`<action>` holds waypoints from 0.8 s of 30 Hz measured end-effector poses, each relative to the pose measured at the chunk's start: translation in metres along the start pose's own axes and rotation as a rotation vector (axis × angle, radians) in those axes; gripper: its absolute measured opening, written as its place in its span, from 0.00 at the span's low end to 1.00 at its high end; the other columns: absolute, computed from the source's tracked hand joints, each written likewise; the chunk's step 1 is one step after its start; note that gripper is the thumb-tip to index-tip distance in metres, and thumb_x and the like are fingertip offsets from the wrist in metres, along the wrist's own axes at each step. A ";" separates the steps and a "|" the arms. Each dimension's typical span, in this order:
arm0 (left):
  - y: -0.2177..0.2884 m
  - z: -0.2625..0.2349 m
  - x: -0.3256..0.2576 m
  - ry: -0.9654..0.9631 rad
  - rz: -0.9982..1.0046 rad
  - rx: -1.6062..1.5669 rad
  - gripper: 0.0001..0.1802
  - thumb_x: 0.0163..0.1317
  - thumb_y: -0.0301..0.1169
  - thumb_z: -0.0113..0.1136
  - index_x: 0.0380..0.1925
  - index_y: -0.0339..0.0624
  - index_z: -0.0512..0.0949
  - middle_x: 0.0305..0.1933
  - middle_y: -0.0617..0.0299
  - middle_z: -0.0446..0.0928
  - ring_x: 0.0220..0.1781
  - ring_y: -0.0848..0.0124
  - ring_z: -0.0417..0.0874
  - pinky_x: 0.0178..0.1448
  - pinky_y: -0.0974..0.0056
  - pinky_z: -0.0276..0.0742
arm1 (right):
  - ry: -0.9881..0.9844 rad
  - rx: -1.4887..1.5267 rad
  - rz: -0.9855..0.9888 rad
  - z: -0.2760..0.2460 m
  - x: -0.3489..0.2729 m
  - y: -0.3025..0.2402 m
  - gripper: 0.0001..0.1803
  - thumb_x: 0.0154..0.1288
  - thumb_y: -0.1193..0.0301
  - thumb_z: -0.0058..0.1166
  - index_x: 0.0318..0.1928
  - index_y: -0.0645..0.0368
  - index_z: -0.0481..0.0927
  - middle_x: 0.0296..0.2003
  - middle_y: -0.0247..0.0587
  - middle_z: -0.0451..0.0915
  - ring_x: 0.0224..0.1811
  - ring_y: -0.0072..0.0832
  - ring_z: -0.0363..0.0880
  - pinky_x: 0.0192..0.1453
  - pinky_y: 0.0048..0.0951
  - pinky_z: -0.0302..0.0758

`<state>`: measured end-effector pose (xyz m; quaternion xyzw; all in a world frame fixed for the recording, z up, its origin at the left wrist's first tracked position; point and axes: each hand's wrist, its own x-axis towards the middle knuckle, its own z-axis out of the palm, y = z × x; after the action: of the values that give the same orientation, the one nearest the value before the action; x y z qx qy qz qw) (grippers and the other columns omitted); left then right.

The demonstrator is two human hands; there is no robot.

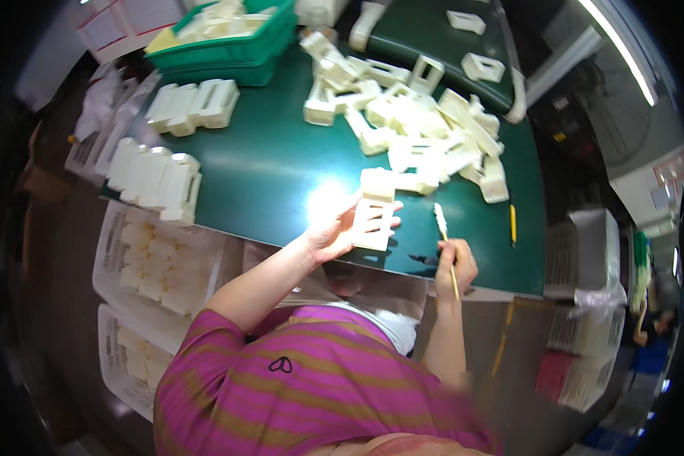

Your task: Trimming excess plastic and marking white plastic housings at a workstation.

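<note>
Left hand point(328, 232) grips a cream plastic frame part point(374, 215), fingers wrapped around its left edge, thumb across the front; the part is held upright just above the near edge of the green table point(273, 163). Right hand point(455, 264) is closed around a thin yellow-handled tool point(447, 247), its pale tip pointing up and away, just right of the frame part and not touching it. The hand sits at the table's near edge.

Behind the frame part, further across the table, lies a loose pile of cream parts point(410, 121). Left of the frame part, two neat rows of stacked parts point(156, 178) stand near the table's left edge, with another row point(194, 105) beyond them. A green bin point(228, 49) holding more parts is at the table's far left corner. A yellow pen-like stick point(512, 225) lies on the table, right of the right hand. White crates point(156, 266) with parts sit below the table's left side.
</note>
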<state>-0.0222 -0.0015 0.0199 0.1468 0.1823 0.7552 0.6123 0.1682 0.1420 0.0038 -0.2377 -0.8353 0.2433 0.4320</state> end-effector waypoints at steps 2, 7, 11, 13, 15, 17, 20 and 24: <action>0.031 0.002 -0.003 0.033 0.022 0.098 0.30 0.67 0.48 0.36 0.61 0.40 0.57 0.59 0.50 0.66 0.54 0.59 0.74 0.56 0.57 0.73 | -0.012 -0.018 0.014 -0.004 -0.002 0.005 0.06 0.58 0.78 0.48 0.25 0.63 0.75 0.22 0.42 0.75 0.24 0.34 0.74 0.29 0.29 0.70; 0.125 -0.019 -0.018 0.438 0.344 1.020 0.26 0.63 0.43 0.47 0.55 0.37 0.63 0.49 0.53 0.74 0.48 0.65 0.77 0.49 0.63 0.74 | -0.043 -0.014 0.000 -0.010 -0.003 -0.004 0.07 0.59 0.77 0.46 0.25 0.64 0.73 0.23 0.41 0.75 0.24 0.33 0.74 0.30 0.29 0.70; 0.170 -0.048 -0.030 0.897 0.262 1.743 0.33 0.54 0.50 0.57 0.53 0.36 0.68 0.47 0.47 0.75 0.49 0.56 0.76 0.53 0.59 0.69 | -0.032 -0.002 -0.025 -0.004 -0.002 -0.003 0.08 0.61 0.76 0.46 0.25 0.64 0.72 0.22 0.40 0.74 0.23 0.30 0.73 0.29 0.27 0.69; 0.183 -0.054 -0.031 0.953 0.267 1.846 0.33 0.54 0.49 0.56 0.53 0.36 0.68 0.47 0.46 0.75 0.50 0.56 0.76 0.53 0.58 0.69 | -0.032 -0.005 -0.032 -0.003 -0.002 -0.003 0.09 0.62 0.75 0.45 0.25 0.64 0.73 0.21 0.39 0.73 0.22 0.27 0.72 0.28 0.25 0.68; 0.189 -0.055 -0.028 0.996 0.275 1.985 0.30 0.54 0.45 0.57 0.53 0.37 0.68 0.47 0.45 0.75 0.50 0.54 0.75 0.52 0.56 0.70 | -0.032 -0.012 -0.029 -0.003 -0.003 -0.001 0.09 0.62 0.75 0.45 0.25 0.64 0.73 0.21 0.39 0.73 0.22 0.27 0.72 0.28 0.25 0.68; 0.190 -0.054 -0.018 0.997 0.221 2.080 0.30 0.54 0.43 0.58 0.54 0.38 0.67 0.45 0.45 0.75 0.49 0.54 0.76 0.51 0.56 0.71 | -0.030 -0.026 -0.026 -0.004 -0.003 -0.001 0.09 0.62 0.75 0.46 0.25 0.64 0.73 0.21 0.39 0.73 0.22 0.27 0.72 0.28 0.25 0.68; 0.180 -0.055 -0.008 1.014 0.058 2.161 0.30 0.54 0.37 0.58 0.57 0.39 0.63 0.48 0.46 0.74 0.51 0.54 0.74 0.52 0.55 0.70 | -0.030 -0.018 -0.034 -0.006 -0.003 -0.001 0.09 0.62 0.75 0.46 0.25 0.64 0.73 0.20 0.39 0.73 0.22 0.27 0.72 0.27 0.24 0.67; 0.175 -0.085 -0.008 0.833 0.567 2.351 0.27 0.57 0.30 0.52 0.58 0.44 0.62 0.61 0.51 0.63 0.60 0.53 0.65 0.59 0.56 0.66 | -0.034 -0.013 -0.037 -0.002 -0.003 -0.001 0.09 0.62 0.75 0.46 0.26 0.63 0.73 0.20 0.38 0.73 0.22 0.26 0.72 0.27 0.24 0.67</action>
<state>-0.2109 -0.0501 0.0242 0.3844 0.8771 0.2324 -0.1703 0.1712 0.1398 0.0041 -0.2208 -0.8483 0.2338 0.4207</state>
